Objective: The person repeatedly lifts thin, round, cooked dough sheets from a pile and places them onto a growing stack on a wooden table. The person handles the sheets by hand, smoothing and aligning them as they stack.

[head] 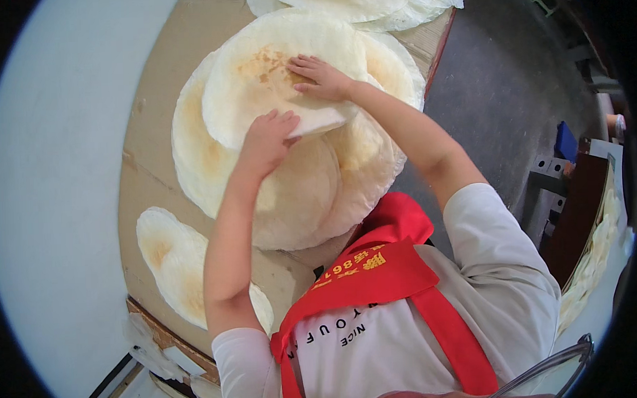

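A large, thin round flatbread [251, 91] with browned spots lies on top of a spread stack of similar flatbreads [297, 194]. My left hand [269, 140] grips its near edge, fingers on top and thumb at the rim, where the sheet curls up slightly. Flat on the upper surface, just right of the browned patch, rests my right hand [322, 79] with its fingers a little apart. The lower sheets fan out around the top one, with pale tan patches on them.
Cardboard [147, 126] covers the table beneath the bread. More flatbreads lie at the far end [364, 2], and a smaller pile [176, 262] sits by my left forearm. A white wall [65, 181] borders the left. Rightward are grey floor [483, 88] and a dark brown board [579, 216].
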Action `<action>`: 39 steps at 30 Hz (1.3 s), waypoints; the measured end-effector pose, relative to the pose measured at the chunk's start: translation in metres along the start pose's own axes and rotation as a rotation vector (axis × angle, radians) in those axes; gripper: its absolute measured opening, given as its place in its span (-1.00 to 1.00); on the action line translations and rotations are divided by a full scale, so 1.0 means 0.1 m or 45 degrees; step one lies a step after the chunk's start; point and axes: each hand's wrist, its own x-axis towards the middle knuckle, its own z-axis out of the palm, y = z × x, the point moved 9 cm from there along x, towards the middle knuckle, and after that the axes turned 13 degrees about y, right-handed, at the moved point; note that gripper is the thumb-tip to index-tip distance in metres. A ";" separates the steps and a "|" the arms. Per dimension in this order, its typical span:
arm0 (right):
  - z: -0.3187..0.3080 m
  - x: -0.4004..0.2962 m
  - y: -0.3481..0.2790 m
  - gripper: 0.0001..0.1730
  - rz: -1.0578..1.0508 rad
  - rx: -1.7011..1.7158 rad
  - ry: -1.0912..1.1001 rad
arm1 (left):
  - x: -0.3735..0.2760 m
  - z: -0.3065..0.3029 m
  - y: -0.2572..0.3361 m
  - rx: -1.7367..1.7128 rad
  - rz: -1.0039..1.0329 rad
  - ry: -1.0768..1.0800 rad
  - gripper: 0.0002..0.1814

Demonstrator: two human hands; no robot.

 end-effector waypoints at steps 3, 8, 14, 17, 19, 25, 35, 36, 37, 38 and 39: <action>-0.09 0.07 -0.06 -0.33 0.143 0.208 -0.240 | 0.08 -0.15 -0.28 -0.346 -0.351 -0.046 -0.79; -0.23 0.08 -0.36 -0.20 0.238 0.249 -0.490 | -0.29 -0.51 -0.17 -0.163 -0.241 -0.134 -0.83; 0.12 -0.28 -1.23 -0.15 -0.237 -0.372 -0.051 | -0.74 -0.34 -0.06 -0.284 -0.491 -0.292 -0.68; 0.26 -0.38 -1.26 -0.14 -0.206 -0.425 0.020 | -0.62 -0.27 -0.49 0.298 -0.300 0.457 -0.39; 0.30 -0.39 -1.25 -0.12 -0.213 -0.447 -0.025 | -0.73 0.09 -0.75 0.341 -0.408 0.511 -0.28; 0.37 -0.32 -1.23 -0.16 -0.281 -0.495 -0.013 | -0.72 0.38 -1.05 0.229 -0.590 0.409 -0.23; 1.20 -1.25 -2.55 -0.79 0.681 0.949 -0.391 | -4.33 -0.28 -0.61 -0.112 -1.343 1.056 -0.49; 1.49 -1.46 -2.93 -0.78 0.736 0.914 -0.677 | -4.89 -0.35 -0.52 0.438 -1.403 0.918 -0.48; 1.74 -1.55 -3.30 -0.75 0.437 0.842 -0.657 | -5.32 -0.39 -0.47 0.572 -1.493 0.825 -0.47; 2.05 -1.70 -3.54 -0.72 0.562 0.977 -0.777 | -5.64 -0.41 -0.40 0.705 -1.591 0.727 -0.45; 2.39 -1.84 -3.78 -0.69 0.693 1.106 -0.889 | -5.79 -0.38 -0.37 0.695 -1.562 0.679 -0.44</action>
